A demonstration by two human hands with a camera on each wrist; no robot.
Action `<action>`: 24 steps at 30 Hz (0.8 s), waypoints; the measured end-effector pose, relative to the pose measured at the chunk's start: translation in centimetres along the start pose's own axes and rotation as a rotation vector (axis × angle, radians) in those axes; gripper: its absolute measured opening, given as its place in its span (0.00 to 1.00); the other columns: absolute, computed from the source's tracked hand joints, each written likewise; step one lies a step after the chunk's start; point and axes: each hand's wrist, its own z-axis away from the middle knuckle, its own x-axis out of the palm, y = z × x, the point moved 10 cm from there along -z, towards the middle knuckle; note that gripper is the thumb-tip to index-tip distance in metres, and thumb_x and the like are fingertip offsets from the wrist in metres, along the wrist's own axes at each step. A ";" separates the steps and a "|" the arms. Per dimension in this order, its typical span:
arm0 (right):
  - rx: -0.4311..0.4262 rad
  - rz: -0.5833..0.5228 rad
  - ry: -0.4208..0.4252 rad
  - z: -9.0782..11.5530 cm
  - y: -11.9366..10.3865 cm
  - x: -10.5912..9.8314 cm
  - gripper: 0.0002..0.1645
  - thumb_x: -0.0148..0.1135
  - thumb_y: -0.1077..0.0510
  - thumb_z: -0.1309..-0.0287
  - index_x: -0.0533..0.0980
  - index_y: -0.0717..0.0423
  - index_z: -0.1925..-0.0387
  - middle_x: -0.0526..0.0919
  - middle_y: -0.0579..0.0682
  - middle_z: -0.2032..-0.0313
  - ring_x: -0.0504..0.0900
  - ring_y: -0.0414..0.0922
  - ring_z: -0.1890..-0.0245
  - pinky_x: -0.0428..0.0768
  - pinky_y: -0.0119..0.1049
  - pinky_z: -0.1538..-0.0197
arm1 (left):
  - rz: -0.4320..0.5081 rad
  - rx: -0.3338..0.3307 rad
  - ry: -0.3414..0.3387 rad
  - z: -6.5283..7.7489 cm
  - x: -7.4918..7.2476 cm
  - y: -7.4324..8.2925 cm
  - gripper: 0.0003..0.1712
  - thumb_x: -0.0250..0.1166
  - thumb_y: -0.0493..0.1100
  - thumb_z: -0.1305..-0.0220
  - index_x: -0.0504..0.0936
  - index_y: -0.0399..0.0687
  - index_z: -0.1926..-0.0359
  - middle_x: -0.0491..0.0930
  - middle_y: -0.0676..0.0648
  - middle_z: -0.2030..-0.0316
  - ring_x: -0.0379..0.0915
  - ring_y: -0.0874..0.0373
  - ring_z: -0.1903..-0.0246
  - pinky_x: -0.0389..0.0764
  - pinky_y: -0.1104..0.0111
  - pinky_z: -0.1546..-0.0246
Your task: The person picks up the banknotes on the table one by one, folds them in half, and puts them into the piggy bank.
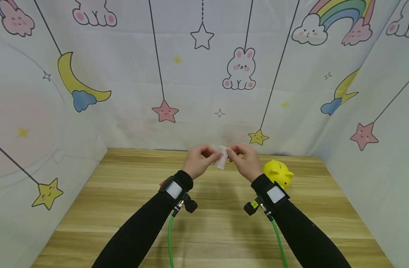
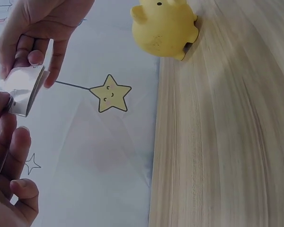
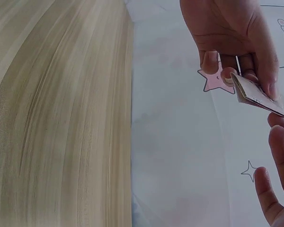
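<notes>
Above the far part of the table, both hands hold a small folded whitish piece of paper [image 1: 221,158] between them. My left hand [image 1: 198,160] pinches its left side between thumb and fingers, while my right hand [image 1: 246,162] pinches the right side. Seen from the left wrist, the folded paper [image 2: 26,87] has a pale, shiny face and layered edges; a small dark spot shows by the left thumb. Faint dark marks appear on the paper [image 3: 255,96] in the right wrist view. What lies inside the fold is hidden.
A yellow piggy bank [image 1: 278,173] with a slot on top stands on the wooden table [image 1: 221,230], just beyond the right wrist. White cloth walls [image 1: 130,74] printed with stars, moons and rabbits enclose the back and sides. Green cables [image 1: 171,242] run from both wrist cameras.
</notes>
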 end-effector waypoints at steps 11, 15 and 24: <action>0.016 0.025 0.016 -0.1 0.7 -0.1 0.10 0.65 0.60 0.24 0.86 0.64 0.61 0.87 0.58 0.68 0.86 0.51 0.67 0.81 0.30 0.65 | -0.217 0.121 0.092 0.0 0.0 1.9 0.11 0.73 0.45 0.28 0.86 0.45 0.67 0.82 0.48 0.72 0.75 0.56 0.71 0.73 0.67 0.69; 0.022 0.029 0.018 -0.2 0.8 -0.1 0.11 0.65 0.59 0.24 0.85 0.64 0.60 0.87 0.60 0.67 0.87 0.53 0.66 0.80 0.31 0.65 | -0.273 0.141 0.104 0.1 0.1 2.3 0.12 0.73 0.45 0.27 0.84 0.46 0.68 0.81 0.49 0.72 0.75 0.57 0.71 0.73 0.67 0.69; 0.021 0.032 0.039 -0.3 0.7 -0.4 0.10 0.65 0.60 0.24 0.85 0.64 0.60 0.87 0.57 0.66 0.87 0.55 0.66 0.82 0.28 0.62 | 0.032 -0.005 -0.008 -0.2 0.4 0.3 0.11 0.69 0.47 0.24 0.87 0.43 0.59 0.83 0.47 0.65 0.78 0.52 0.65 0.77 0.65 0.63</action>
